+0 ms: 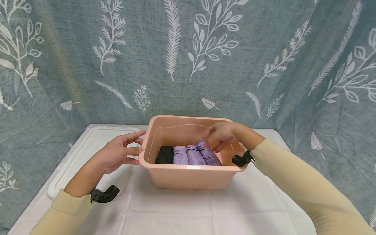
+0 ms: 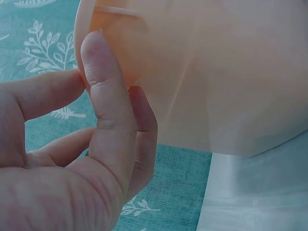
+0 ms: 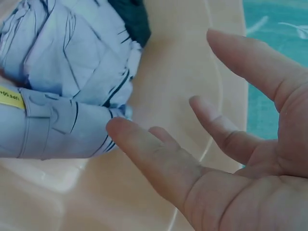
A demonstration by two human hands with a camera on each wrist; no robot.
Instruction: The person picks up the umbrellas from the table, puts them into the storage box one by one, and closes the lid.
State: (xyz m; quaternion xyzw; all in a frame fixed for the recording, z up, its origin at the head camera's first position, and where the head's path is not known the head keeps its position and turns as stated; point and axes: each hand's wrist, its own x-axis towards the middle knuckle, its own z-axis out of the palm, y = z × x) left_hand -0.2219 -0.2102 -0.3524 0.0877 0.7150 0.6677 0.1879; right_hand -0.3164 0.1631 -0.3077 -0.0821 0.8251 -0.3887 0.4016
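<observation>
A peach-pink plastic storage bin (image 1: 191, 178) stands on the white-covered table. Along its front inside wall sit a black rolled cloth (image 1: 165, 155) and three lavender rolled garments (image 1: 196, 155); one roll (image 3: 53, 126) shows a yellow label in the right wrist view. My left hand (image 1: 118, 153) touches the bin's left rim from outside, fingers loosely bent, its fingertips against the rim (image 2: 83, 29). Inside the bin, above the rightmost roll, is my right hand (image 1: 221, 134). In the right wrist view its fingers are spread, with one fingertip at the end of the labelled roll.
A white lid (image 1: 88, 153) lies flat on the table to the left, partly behind my left forearm. Blue-green cloth with white leaf prints (image 1: 182, 65) hangs behind and at both sides. White cloth (image 1: 176, 212) covers the table in front of the bin.
</observation>
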